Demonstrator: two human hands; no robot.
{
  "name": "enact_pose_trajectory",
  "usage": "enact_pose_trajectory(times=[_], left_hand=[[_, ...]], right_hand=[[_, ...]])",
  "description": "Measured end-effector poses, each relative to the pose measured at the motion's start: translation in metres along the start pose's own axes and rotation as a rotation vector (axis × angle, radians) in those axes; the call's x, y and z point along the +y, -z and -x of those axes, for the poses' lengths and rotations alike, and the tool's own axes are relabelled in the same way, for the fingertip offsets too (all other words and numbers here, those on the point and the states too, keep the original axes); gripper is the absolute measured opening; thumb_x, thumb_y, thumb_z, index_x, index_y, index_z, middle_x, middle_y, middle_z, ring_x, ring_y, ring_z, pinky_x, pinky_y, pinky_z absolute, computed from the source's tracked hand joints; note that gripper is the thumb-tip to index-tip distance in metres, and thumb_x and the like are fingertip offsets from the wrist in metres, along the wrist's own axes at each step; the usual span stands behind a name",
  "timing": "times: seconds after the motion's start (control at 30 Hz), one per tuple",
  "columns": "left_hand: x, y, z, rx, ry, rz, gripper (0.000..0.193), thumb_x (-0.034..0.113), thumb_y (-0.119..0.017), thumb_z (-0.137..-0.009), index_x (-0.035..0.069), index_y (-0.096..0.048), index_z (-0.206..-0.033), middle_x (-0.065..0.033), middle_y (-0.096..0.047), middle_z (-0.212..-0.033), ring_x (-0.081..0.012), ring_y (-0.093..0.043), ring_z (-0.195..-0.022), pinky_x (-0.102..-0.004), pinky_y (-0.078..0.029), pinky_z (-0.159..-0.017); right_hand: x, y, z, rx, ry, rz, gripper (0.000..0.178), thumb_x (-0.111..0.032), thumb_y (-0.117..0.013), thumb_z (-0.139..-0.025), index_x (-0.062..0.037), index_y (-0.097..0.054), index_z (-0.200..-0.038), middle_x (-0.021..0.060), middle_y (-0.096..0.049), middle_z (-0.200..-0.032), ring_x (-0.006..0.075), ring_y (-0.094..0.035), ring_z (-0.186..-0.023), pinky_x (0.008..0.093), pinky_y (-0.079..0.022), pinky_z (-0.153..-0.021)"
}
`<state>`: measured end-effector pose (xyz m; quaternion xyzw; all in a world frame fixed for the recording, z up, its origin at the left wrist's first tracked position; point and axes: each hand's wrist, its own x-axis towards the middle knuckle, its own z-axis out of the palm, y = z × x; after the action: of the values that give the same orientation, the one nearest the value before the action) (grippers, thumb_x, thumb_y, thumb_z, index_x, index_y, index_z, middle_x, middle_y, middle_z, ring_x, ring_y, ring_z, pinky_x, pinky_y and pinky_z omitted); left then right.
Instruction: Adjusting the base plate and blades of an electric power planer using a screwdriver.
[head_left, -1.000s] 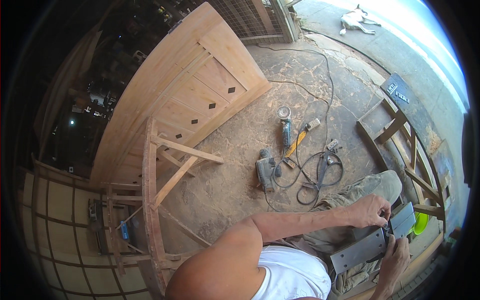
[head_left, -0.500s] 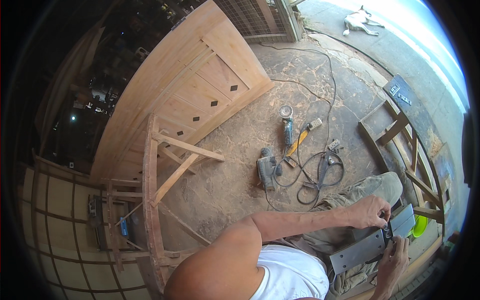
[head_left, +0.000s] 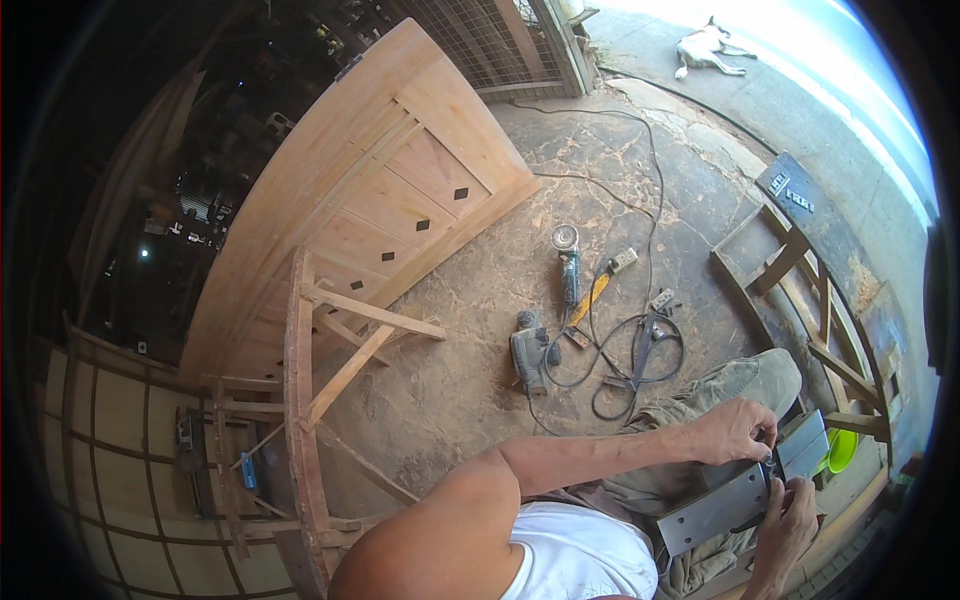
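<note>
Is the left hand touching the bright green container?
Apart: the head view shows the left hand clear of the bright green container, with a flat grey metal plate visible between them.

Metal tool (head_left: pixel 712 510), grey: we record two flat plates flanking a dark gap, dark round spots on the lower-left one; lies aslant, frame's lower right.
</note>
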<state>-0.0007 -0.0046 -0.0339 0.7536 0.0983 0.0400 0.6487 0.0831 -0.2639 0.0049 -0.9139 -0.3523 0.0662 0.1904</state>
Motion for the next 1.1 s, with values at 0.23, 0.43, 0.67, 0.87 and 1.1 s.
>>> enact_pose_trajectory(times=[0.23,0.43,0.67,0.87,1.1], left_hand=[[0.0,0.0,-0.001,-0.017,0.025,0.013,0.029,0.029,-0.085,-0.087,0.003,-0.084,-0.1,-0.0076,-0.064,-0.071,-0.021,-0.064,-0.068,-0.0403,-0.049,-0.065],[0.0,0.002,0.0,-0.015,0.032,0.017,0.03,0.03,-0.085,-0.087,0.004,-0.084,-0.101,-0.0082,-0.064,-0.071,-0.0214,-0.064,-0.069,-0.0406,-0.05,-0.066],[-0.001,0.001,0.0,-0.017,0.023,0.002,0.03,0.031,-0.084,-0.087,0.004,-0.085,-0.101,-0.008,-0.064,-0.071,-0.0228,-0.065,-0.069,-0.0416,-0.051,-0.067],[-0.001,0.001,-0.001,-0.019,0.035,0.007,0.03,0.03,-0.084,-0.086,0.004,-0.085,-0.101,-0.0079,-0.065,-0.071,-0.0222,-0.065,-0.068,-0.0411,-0.051,-0.066],[0.003,0.003,0.0,-0.002,0.037,0.004,0.027,0.028,-0.084,-0.085,0.004,-0.085,-0.098,-0.0071,-0.064,-0.069,-0.0199,-0.065,-0.067,-0.0401,-0.049,-0.065]], right_hand=[[0.007,0.0,0.0,0.0,0.027,-0.041,0.014,-0.012,-0.071,-0.114,0.0004,-0.065,-0.109,0.0173,-0.063,-0.089,0.0363,-0.063,-0.078,0.0486,-0.05,-0.074],[-0.011,0.002,-0.001,0.062,0.057,-0.084,0.012,-0.012,-0.071,-0.113,-0.0006,-0.066,-0.113,0.0165,-0.064,-0.089,0.0354,-0.065,-0.079,0.0481,-0.051,-0.074],[-0.023,0.011,-0.005,0.053,0.112,-0.093,0.011,-0.011,-0.07,-0.113,-0.0013,-0.065,-0.113,0.0166,-0.064,-0.089,0.0361,-0.066,-0.079,0.0482,-0.052,-0.073],[-0.008,-0.003,-0.003,0.03,0.028,0.018,0.011,-0.011,-0.069,-0.114,-0.0013,-0.063,-0.111,0.0181,-0.065,-0.09,0.0398,-0.066,-0.079,0.0495,-0.052,-0.073],[-0.005,-0.004,0.0,0.007,-0.044,-0.06,0.017,-0.016,-0.069,-0.115,-0.001,-0.064,-0.109,0.0178,-0.065,-0.091,0.0394,-0.065,-0.079,0.0494,-0.05,-0.072]])
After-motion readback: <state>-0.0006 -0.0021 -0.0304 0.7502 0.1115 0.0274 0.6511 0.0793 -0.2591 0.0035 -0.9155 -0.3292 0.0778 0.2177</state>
